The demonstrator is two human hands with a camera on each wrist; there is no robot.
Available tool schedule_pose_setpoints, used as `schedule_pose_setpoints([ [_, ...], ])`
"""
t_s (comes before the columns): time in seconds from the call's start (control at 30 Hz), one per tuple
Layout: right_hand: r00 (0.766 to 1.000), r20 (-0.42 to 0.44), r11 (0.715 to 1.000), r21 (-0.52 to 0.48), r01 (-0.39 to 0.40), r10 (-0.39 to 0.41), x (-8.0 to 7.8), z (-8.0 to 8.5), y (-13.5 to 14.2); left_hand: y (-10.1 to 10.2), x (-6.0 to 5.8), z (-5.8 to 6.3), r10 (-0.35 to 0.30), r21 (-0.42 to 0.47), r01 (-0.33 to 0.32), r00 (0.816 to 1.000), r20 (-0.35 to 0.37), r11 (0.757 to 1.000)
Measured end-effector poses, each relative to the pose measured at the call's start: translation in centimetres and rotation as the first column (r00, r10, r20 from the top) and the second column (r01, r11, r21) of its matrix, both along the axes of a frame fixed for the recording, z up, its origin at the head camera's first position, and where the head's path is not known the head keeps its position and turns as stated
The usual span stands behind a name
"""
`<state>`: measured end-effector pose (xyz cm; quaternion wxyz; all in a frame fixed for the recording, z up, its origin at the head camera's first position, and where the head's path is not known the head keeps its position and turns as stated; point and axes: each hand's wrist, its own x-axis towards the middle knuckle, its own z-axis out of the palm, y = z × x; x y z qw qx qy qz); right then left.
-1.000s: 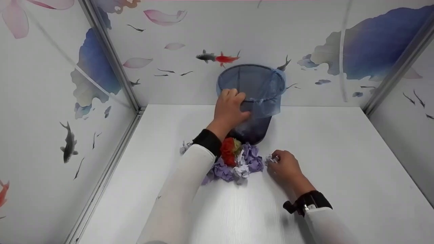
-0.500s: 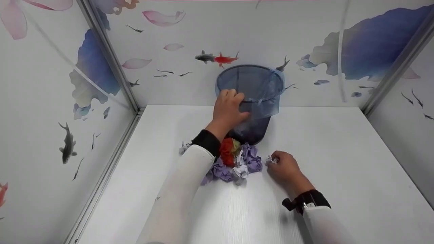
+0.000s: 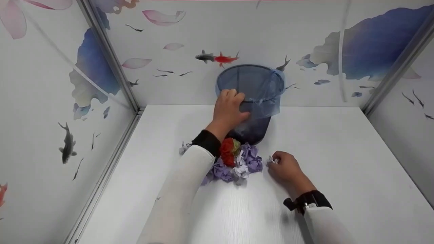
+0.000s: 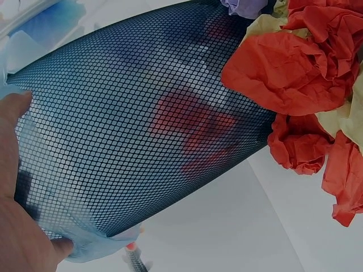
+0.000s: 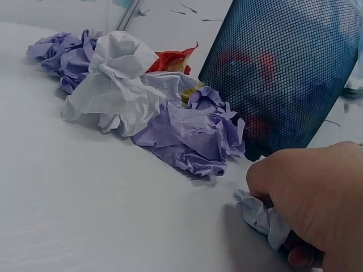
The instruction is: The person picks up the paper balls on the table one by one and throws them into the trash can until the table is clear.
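My left hand [image 3: 229, 110] grips the near left rim of a dark mesh wastebasket [image 3: 252, 128], lined with a thin blue plastic bag [image 3: 269, 108] folded over the rim. The basket stands against the back wall. Red and pale paper shows through its mesh in the left wrist view. Lower right, my right hand [image 3: 286, 169] pinches a small crumpled white paper ball [image 5: 264, 218] low over the table, beside the pile. Between the hands, at the basket's foot, lie crumpled papers: purple paper [image 5: 187, 136], white paper [image 5: 122, 85] and red paper [image 4: 289, 73]. My left forearm hides part of the pile.
A white table [image 3: 339, 152] carries everything. Panels printed with fish and petals rise at the back, left and right, with a metal post [image 3: 112, 57] at the left corner. A greyish crumpled paper [image 3: 184, 148] lies left of my left wrist.
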<state>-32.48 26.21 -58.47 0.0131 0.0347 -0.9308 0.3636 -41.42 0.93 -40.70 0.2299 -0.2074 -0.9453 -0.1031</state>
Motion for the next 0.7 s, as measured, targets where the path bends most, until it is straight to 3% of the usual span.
schedule_pose_setpoints([
  [0.7, 0.998, -0.022, 0.998, -0.029, 0.051, -0.051, 0.37, -0.14, 0.11, -0.02, 0.08, -0.05, -0.002, -0.009, 0.002, 1.0, 0.004, 1.0],
])
